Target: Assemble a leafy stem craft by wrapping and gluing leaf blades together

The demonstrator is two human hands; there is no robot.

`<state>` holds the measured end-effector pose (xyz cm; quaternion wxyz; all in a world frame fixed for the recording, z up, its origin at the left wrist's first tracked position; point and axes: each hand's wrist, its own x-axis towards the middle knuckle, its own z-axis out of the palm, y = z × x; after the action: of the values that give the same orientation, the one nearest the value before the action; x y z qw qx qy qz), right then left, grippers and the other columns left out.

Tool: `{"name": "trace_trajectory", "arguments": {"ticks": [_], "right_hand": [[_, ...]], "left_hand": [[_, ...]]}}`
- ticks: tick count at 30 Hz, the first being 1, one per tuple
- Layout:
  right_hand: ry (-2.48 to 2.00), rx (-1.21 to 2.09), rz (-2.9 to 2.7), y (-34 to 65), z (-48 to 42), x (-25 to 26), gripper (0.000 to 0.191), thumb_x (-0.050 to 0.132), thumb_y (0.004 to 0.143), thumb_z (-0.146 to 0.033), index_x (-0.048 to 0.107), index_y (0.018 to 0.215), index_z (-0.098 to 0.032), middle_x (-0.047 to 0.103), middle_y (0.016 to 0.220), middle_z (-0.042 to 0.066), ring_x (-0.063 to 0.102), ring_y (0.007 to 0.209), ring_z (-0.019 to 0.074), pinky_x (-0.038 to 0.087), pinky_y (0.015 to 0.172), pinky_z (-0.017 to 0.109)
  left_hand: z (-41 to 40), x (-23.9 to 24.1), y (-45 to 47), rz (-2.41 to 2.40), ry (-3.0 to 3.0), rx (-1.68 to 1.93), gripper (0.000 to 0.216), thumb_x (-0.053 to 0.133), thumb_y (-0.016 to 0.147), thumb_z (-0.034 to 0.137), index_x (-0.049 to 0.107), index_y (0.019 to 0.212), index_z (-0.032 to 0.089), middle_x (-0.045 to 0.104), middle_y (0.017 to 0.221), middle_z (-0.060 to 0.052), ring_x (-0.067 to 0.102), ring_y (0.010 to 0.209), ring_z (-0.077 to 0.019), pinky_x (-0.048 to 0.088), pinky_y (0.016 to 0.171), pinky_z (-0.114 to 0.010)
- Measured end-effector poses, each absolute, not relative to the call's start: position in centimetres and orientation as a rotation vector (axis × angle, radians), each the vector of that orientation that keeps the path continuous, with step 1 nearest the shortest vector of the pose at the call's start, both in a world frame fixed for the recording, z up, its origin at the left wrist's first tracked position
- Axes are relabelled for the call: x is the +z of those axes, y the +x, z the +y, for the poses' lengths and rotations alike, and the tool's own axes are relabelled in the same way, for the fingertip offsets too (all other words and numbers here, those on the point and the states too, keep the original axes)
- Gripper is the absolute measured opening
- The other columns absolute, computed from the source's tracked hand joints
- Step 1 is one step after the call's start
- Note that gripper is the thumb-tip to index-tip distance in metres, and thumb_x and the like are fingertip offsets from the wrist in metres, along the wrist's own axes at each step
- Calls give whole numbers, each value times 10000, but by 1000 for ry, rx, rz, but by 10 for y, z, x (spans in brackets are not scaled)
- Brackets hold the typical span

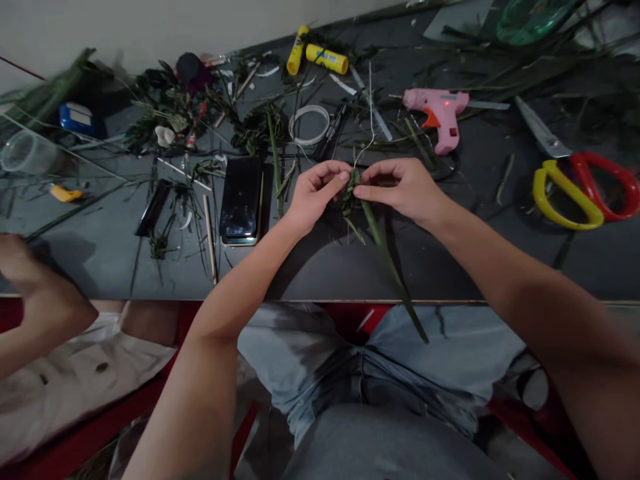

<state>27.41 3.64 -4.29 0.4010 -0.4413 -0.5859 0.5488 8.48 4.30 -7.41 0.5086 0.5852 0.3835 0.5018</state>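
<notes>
Between my two hands is a small woven piece of green leaf (351,193), held above the table near its front edge. My left hand (320,190) pinches its upper left side between thumb and fingers. From the right, my right hand (400,187) grips it with thumb and forefinger. A long green leaf strip (387,257) trails from the piece down past the table edge, over my lap. Above my fingers a thin pale wire (371,113) rises from the top of the piece. The exact contact of the fingertips is partly hidden.
A pink glue gun (443,110) with a red light and large scissors (565,180) lie to the right. Leftward are a phone (241,200), a wooden stick (209,240) and leaf scraps. Behind sit a wire roll (310,125) and yellow glue tubes (327,59). Another person's arm (40,300) is at far left.
</notes>
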Motion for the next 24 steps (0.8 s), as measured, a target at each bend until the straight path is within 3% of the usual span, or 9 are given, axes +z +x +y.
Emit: {"name": "trace_trajectory", "arguments": {"ticks": [6, 11, 18, 24], "right_hand": [[-1093, 1378, -1539, 275, 37, -47, 399, 933, 627, -498, 699, 722, -190, 630, 629, -5, 540, 543, 112, 446, 515, 276], [-1155, 1137, -1537, 275, 36, -46, 355, 932, 625, -472, 730, 724, -197, 694, 714, 19, 593, 636, 139, 504, 601, 297], [-1191, 1239, -1523, 274, 37, -47, 315, 876, 683, -476, 750, 726, -191, 685, 697, 27, 562, 606, 137, 464, 575, 296], [-1176, 1168, -1644, 275, 39, -48, 300, 818, 746, -489, 737, 742, -201, 684, 727, 35, 561, 645, 156, 461, 610, 311]], "left_hand": [[44, -73, 83, 955, 1449, 1197, 434, 775, 738, 661, 800, 889, 255, 735, 790, 7, 632, 655, -99, 504, 560, -234], [45, -74, 82, 985, 1466, 1166, 403, 803, 729, 627, 817, 899, 262, 781, 847, -5, 650, 674, -105, 510, 570, -238], [42, -71, 83, 978, 1442, 1135, 388, 816, 731, 590, 828, 917, 249, 817, 955, -38, 747, 905, -176, 597, 895, -338], [44, -70, 82, 977, 1487, 1093, 389, 809, 733, 598, 835, 923, 260, 821, 933, -36, 760, 974, -210, 583, 974, -391]]}}
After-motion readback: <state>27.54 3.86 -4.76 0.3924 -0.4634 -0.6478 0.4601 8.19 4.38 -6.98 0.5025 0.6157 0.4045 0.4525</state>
